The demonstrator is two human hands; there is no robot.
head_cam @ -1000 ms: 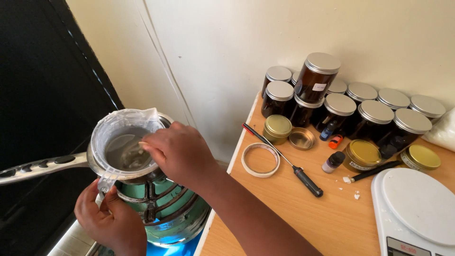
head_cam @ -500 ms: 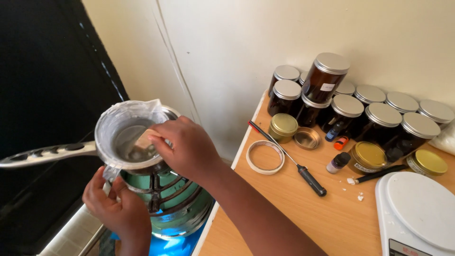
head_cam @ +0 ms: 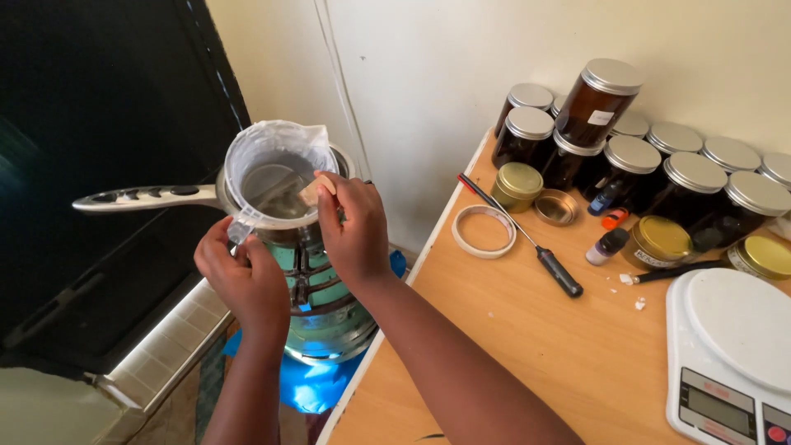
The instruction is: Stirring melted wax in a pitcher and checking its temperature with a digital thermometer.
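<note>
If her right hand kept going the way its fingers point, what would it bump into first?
Probably the plastic-lined cup in the saucepan: the right hand points up-left at its rim, holding a small stick there. Depth is unclear.

Glossy metal saucepan (head_cam: 148, 198); translucent plastic jug (head_cam: 272, 169); matt wood table (head_cam: 527, 346); glossy amber jars (head_cam: 593, 103).

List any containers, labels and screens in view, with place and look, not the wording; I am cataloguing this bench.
Amber jars: clustered against the wall, round, silver lids.
Top jar's label: small, white, on the tilted stacked jar.
Gold tins: round, before the jars; one carries a white label.
Scale's screen: grey rectangle on the white kitchen scale, table's right edge.
</note>
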